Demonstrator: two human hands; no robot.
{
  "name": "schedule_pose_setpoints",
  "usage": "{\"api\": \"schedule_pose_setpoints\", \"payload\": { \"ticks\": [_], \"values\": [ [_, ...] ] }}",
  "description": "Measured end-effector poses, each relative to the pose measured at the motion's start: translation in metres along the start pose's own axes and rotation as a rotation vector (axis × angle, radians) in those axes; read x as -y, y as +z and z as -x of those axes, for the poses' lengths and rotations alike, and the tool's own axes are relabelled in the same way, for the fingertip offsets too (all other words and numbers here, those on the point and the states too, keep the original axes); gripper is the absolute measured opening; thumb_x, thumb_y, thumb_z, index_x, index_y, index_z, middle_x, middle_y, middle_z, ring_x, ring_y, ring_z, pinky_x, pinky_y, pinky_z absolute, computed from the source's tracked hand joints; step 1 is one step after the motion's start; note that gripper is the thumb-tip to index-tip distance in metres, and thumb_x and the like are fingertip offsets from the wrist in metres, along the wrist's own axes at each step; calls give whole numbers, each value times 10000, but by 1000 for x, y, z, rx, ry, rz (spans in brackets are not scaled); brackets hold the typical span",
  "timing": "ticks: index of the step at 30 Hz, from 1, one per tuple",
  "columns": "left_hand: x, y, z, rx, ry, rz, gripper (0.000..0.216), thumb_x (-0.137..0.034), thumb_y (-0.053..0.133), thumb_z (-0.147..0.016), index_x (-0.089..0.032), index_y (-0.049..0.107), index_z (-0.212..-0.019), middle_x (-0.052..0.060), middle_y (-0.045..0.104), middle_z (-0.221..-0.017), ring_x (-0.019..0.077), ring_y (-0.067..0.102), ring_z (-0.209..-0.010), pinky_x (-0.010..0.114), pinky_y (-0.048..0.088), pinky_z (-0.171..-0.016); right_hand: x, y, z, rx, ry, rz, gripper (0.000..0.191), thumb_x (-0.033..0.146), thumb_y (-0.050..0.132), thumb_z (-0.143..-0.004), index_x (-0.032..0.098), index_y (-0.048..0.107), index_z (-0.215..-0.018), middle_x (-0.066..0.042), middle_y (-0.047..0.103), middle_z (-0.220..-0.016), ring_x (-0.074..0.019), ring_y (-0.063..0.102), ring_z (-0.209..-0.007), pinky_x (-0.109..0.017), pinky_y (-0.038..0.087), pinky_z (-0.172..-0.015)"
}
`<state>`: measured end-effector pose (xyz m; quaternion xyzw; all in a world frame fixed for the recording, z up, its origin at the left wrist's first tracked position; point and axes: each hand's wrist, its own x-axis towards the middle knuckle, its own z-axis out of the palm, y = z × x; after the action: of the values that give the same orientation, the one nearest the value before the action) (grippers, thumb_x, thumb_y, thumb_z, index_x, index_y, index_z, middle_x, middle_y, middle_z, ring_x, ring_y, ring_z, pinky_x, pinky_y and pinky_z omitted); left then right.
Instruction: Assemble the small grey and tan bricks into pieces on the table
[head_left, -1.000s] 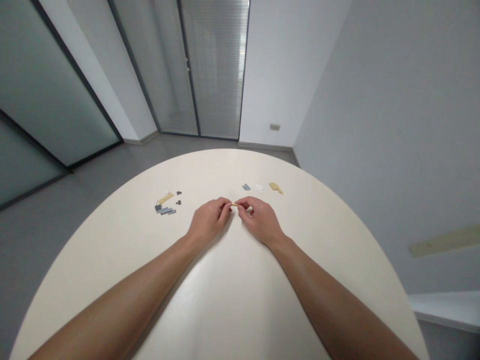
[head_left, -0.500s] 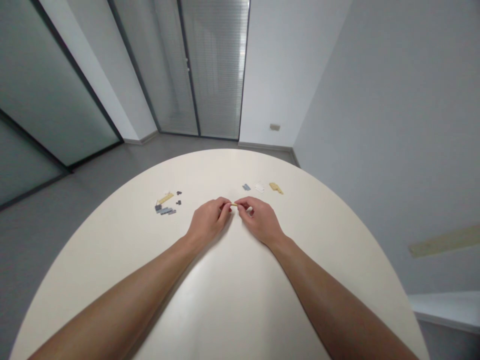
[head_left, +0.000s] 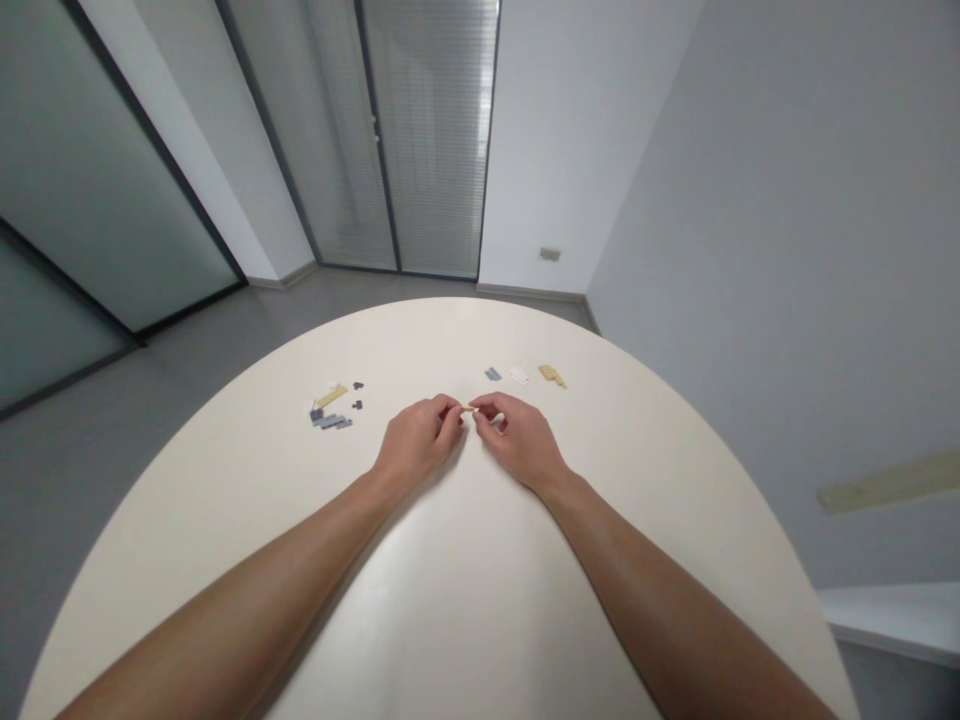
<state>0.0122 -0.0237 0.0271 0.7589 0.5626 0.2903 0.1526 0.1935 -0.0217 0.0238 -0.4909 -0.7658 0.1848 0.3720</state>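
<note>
My left hand (head_left: 421, 430) and my right hand (head_left: 517, 435) meet over the middle of the white round table (head_left: 465, 600). Between their fingertips is a small thin tan toy brick piece (head_left: 467, 408). The left thumb and fingers pinch one end of it. At the other end, the right thumb and forefinger close on it. Most of the piece is hidden by the fingers, so its exact shape cannot be made out.
Left of my hands lie grey bricks (head_left: 331, 422), a long tan piece (head_left: 331, 396) and small dark pieces (head_left: 358, 405). Beyond my right hand are grey pieces (head_left: 493, 374), white pieces (head_left: 519, 375) and tan pieces (head_left: 552, 375). A wall (head_left: 787, 250) rises at the right.
The fingers of my right hand have shifted very slightly around the tan piece. Everything on the table stays where it was.
</note>
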Motion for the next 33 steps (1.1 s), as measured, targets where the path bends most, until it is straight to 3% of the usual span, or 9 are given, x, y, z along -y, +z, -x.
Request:
{"api": "schedule_pose_setpoints", "payload": {
  "ticks": [33],
  "values": [
    [-2, -2, 1, 24, 34, -14, 311, -344, 413, -991, -226, 701, -976, 51, 763, -927, 220, 680, -840, 324, 459, -723, 2, -1, 0, 8, 5, 1, 114, 252, 585, -935, 240, 680, -997, -19, 733, -935, -173, 661, -873, -303, 488, -763]
  ]
}}
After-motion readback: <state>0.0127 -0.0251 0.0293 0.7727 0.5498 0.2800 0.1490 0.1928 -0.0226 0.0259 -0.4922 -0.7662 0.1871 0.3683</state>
